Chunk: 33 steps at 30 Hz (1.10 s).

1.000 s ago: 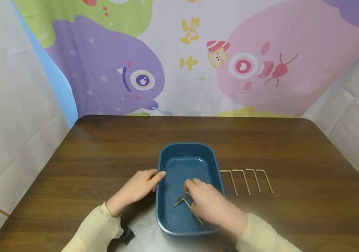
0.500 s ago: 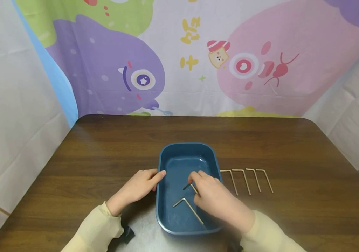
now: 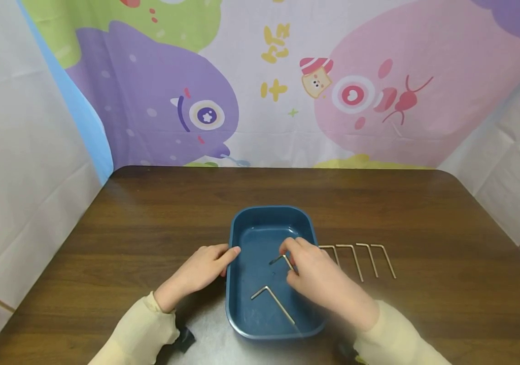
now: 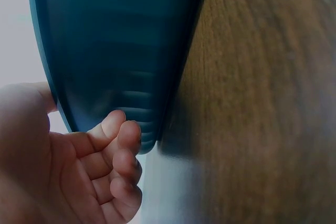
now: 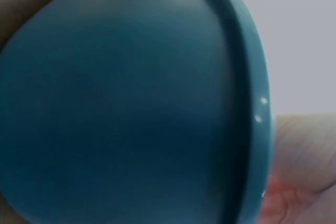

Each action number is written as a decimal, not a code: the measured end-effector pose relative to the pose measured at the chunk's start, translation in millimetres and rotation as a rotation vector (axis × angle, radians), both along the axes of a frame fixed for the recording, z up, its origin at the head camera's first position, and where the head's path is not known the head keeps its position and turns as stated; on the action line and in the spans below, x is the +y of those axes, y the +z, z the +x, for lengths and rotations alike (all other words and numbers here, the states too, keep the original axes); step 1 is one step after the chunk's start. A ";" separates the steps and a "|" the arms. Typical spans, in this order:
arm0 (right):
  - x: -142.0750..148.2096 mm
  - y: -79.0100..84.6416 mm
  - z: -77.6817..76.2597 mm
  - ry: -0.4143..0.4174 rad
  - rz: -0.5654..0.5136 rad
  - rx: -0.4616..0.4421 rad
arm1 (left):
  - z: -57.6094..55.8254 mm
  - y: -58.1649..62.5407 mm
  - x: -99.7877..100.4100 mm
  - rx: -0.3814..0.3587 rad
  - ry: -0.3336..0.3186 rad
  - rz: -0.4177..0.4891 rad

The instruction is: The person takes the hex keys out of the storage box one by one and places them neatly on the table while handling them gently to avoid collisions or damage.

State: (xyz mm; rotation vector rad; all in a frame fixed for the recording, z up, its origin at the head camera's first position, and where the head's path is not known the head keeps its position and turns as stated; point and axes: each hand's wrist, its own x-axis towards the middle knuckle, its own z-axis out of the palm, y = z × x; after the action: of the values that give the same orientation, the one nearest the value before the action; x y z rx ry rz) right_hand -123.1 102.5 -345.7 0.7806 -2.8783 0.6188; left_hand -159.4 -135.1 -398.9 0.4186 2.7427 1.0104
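Observation:
A blue rectangular tub stands on the table before me. My left hand grips its left wall, the thumb over the rim and the curled fingers outside, as the left wrist view shows. My right hand, inside the tub's right half, pinches an L-shaped hex key; its long arm is partly hidden by the fingers. Another hex key lies on the tub floor nearer me. In the right wrist view the tub's outer wall hides most of the right hand.
Several hex keys lie in a row on the wooden table, right of the tub; the nearest one is partly covered by the right hand. A printed cloth hangs behind the table. Something small and black sits by the left sleeve.
My right hand has moved away from me and to the right inside the tub with a hex key, apart from the other key left lying there. The left hand stays on the tub wall.

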 end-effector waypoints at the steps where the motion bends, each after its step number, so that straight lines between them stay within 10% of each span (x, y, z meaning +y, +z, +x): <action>1: 0.9 0.9 -0.7 -0.001 -0.003 -0.002 | -0.1 -0.3 -0.1 0.000 0.000 0.000; 33: 33.4 16.2 -21.7 -0.132 -0.052 -0.007 | 0.3 -0.1 -0.5 -0.004 -0.006 0.013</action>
State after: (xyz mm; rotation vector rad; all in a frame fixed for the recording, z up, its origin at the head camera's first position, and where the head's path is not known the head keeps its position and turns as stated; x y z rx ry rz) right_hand -144.7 136.0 -329.5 0.5766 -2.8775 0.6784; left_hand -159.2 -135.6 -399.0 0.4253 2.7310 1.0273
